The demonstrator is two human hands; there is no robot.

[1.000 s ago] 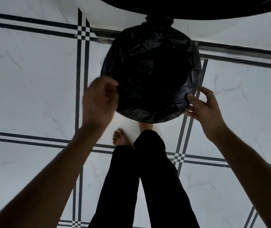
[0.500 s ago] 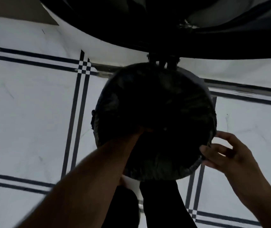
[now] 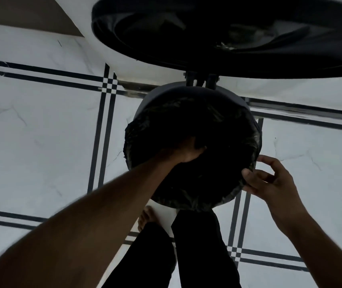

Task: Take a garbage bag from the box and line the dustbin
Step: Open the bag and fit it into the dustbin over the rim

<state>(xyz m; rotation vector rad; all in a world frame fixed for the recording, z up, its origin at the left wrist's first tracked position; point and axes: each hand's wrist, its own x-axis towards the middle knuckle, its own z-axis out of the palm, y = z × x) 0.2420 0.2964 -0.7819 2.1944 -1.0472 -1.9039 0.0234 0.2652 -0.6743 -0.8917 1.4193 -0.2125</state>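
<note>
A round grey dustbin point(image 3: 155, 96) stands on the tiled floor in front of my feet. A black garbage bag point(image 3: 218, 125) sits in it, its edge folded over the rim all round. My left hand point(image 3: 186, 150) reaches down inside the bag from the near left, and its fingers are lost in the dark plastic. My right hand point(image 3: 270, 181) is at the near right of the rim, thumb and fingers pinching the bag's edge there. The bin's raised lid point(image 3: 228, 38) hangs open above, hinged at the far side.
White marble-look floor tiles with dark stripe borders point(image 3: 103, 125) surround the bin. My legs in black trousers point(image 3: 197, 246) and a bare foot point(image 3: 145, 217) stand just before the bin. A brown surface point(image 3: 20, 15) shows at the top left.
My left hand left the bag's left rim and plunged inside the bin. My right hand stayed at the right rim. The view came closer and the open lid came into sight.
</note>
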